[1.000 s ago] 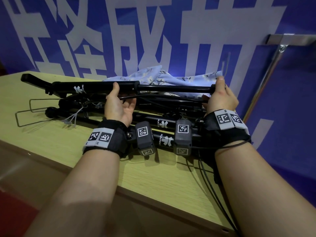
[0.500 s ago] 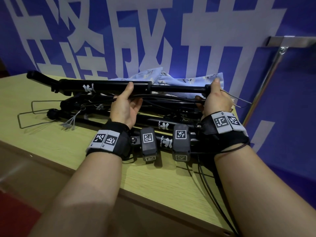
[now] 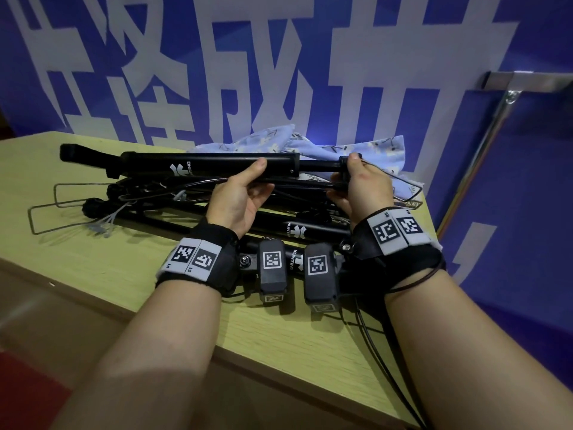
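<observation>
The black pole is held level just above the pile of other poles on the table. The left hand curls round its thick part, thumb on top, I think to keep it steady. The right hand is wrapped tight round the thin rod sticking out, maybe to slide it. That hand hides the rod's end. A thin wire runs off beside it; I cannot tell if the hand holds it too.
</observation>
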Demonstrator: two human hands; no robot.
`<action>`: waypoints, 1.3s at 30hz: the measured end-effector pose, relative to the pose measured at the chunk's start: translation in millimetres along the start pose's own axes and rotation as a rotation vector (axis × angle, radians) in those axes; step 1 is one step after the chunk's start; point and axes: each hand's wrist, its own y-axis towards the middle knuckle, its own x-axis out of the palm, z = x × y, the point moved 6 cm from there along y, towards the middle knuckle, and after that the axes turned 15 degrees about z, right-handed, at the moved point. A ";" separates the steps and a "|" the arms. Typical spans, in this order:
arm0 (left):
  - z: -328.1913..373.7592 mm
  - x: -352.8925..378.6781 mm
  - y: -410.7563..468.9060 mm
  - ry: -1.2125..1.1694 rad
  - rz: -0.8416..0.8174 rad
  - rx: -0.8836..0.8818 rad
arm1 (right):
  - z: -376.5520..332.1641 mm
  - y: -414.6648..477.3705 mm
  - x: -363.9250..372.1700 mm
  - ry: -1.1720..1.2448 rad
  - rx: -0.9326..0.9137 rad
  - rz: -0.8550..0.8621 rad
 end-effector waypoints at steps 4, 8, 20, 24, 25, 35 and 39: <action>-1.1 0.7 -0.6 0.038 0.008 0.011 | 3.2 -10.3 9.6 0.052 0.074 -0.089; -4.0 3.3 -2.6 0.069 -0.007 -0.003 | 4.9 -19.3 17.2 0.066 0.101 -0.162; -9.1 10.0 -10.2 0.187 -0.044 -0.014 | 18.0 -25.4 23.6 0.127 0.188 -0.184; -12.2 13.4 -10.8 0.239 -0.092 -0.030 | 13.7 -22.0 16.6 0.241 0.228 -0.085; -11.0 12.8 -9.5 0.220 -0.092 -0.030 | 11.5 -19.9 12.7 0.265 0.228 -0.052; 1.9 -10.1 2.1 -0.129 0.144 -0.027 | -3.6 2.0 -24.2 0.472 0.131 0.245; 0.5 -12.9 2.5 -0.149 0.195 -0.003 | -12.6 -6.3 -7.6 0.309 -0.036 0.103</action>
